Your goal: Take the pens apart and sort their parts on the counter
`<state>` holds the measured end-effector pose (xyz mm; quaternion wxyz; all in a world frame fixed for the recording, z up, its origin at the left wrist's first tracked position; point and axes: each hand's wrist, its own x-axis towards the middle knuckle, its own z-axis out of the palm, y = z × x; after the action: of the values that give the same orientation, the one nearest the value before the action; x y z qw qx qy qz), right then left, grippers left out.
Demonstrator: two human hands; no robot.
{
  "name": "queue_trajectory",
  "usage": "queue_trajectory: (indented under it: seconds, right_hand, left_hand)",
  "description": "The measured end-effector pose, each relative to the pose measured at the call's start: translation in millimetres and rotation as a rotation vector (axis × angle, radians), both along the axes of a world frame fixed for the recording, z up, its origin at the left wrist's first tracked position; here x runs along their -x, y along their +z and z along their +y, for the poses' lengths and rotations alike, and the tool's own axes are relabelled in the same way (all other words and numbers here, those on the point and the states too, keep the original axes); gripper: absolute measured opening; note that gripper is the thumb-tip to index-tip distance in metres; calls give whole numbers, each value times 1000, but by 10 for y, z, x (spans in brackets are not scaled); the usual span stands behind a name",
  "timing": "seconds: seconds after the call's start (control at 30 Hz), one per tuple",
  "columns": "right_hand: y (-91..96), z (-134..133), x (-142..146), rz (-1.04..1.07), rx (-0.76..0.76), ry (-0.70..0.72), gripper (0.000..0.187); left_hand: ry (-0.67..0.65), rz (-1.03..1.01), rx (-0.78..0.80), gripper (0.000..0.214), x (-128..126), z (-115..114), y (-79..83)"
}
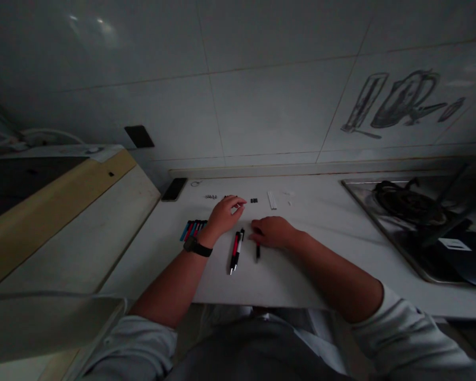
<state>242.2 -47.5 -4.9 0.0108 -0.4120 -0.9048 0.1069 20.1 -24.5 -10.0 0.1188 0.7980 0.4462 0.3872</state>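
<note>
My left hand [222, 216] reaches over the counter with its fingers stretched forward and the thumb apart, beside small black parts [227, 197]. My right hand [275, 232] is closed, its fingers curled round the upper end of a black pen part [257, 254]; the hand hides the rest of it. Between my hands lie two assembled pens side by side, a red and black one [234, 251] and a white and black one [238, 247], tips towards me. Coloured pen barrels [190, 229] lie in a row left of my left wrist, which partly covers them.
Along the back lie a phone [175, 189], springs [211, 197], small black pieces [254, 200] and thin white refills [272, 200]. A gas stove [410, 201] stands at the right, a white cabinet-like box [83, 222] at the left. The tiled wall [265, 111] rises behind the counter.
</note>
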Motion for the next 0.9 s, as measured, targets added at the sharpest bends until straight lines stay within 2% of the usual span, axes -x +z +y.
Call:
queue_trajectory:
  seconds: [0.07, 0.17, 0.33, 0.43, 0.57, 0.7, 0.83, 0.9]
  right_hand:
    - [-16, 27, -36, 11, -36, -71, 29]
    - [-39, 65, -75, 50, -75, -112, 14]
    - [-91, 95, -54, 301, -32, -147, 30]
    - [-129, 103, -30, 456, 23, -124, 31]
    - [-162, 116, -34, 571, 30, -89, 34]
    - [-157, 174, -95, 617, 0, -102, 38]
    - [-128, 276, -180, 608, -9, -156, 21]
    - [-119, 315, -209, 633, 9, -158, 20]
  left_hand:
    - [-8, -32, 12, 18, -4, 4, -93]
    - [-25, -67, 44, 19, 18, -8, -179]
    - [-137, -35, 43, 30, 55, -71, -197]
    - [-161, 24, 16, 31, 51, -103, -173]
    - [-139, 100, 35, 13, 46, -114, -137]
    - [-94, 45, 10, 5, 85, -113, -68]
    - [25, -73, -59, 4, 143, -103, -3]
    - [44, -96, -80, 4, 168, -93, 2]
